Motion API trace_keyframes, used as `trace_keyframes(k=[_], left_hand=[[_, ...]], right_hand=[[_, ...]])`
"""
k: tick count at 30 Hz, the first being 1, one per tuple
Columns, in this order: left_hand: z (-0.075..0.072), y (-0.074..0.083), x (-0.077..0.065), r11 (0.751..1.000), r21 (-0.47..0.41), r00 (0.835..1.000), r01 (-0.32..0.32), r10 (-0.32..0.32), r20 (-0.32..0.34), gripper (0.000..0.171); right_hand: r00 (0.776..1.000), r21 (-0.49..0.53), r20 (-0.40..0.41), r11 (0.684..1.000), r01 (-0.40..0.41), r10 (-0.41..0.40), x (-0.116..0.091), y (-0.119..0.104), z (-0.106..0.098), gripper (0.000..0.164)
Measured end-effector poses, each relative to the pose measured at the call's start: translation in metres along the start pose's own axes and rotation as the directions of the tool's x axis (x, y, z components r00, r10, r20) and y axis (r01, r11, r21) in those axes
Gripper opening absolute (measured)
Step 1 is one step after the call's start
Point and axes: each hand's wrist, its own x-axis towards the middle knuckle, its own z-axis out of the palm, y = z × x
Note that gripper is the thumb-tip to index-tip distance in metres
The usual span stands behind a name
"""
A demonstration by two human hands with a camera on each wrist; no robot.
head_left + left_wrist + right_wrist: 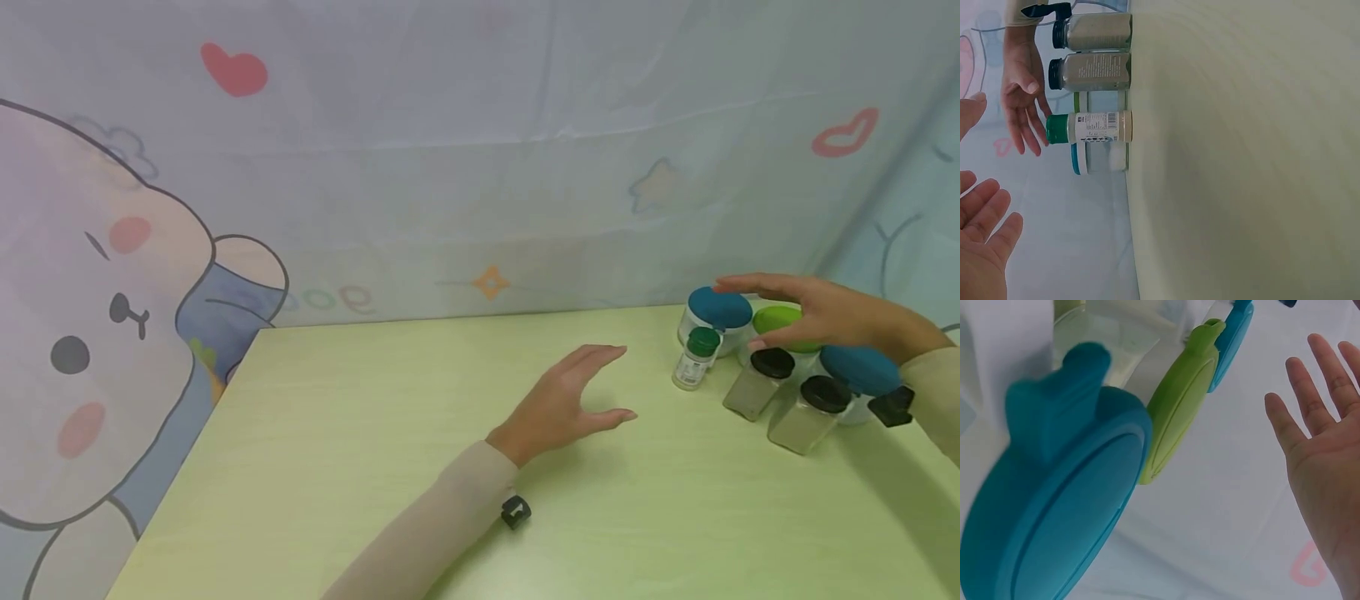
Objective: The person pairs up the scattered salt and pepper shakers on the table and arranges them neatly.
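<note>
My right hand hovers over the lidded jars at the right, fingers extended and holding nothing. Under and around it stand a jar with a blue lid, one with a light green lid and another with a blue lid. In front of them are a small shaker bottle with a green cap and two black-capped spice jars. To their left, my left hand is above the table, thumb and fingers spread apart with nothing between them. The right wrist view shows the blue lid up close.
The pale yellow-green table runs back to a hanging cloth printed with hearts and a cartoon animal. The jars form a tight group near the table's back right. A black wrist mount sits by the left sleeve.
</note>
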Motion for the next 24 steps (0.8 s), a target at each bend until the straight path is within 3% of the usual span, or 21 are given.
trace_keyframes(k=[6,16,24], left_hand=[[0.006,0.000,0.008,0.999,0.013,0.998,-0.050,0.050,-0.030,0.074],[0.019,-0.003,0.021,0.998,-0.048,0.999,-0.050,0.050,0.000,0.077],[0.026,-0.006,0.031,0.998,-0.046,0.999,-0.044,0.045,0.017,0.074]], right_hand=[[1.000,0.014,0.018,1.000,-0.009,0.009,0.002,0.005,-0.001,0.082],[0.999,0.034,0.041,0.999,-0.026,0.024,0.004,0.012,-0.004,0.082],[0.999,0.052,0.045,0.999,0.004,-0.006,0.011,0.018,-0.008,0.080]])
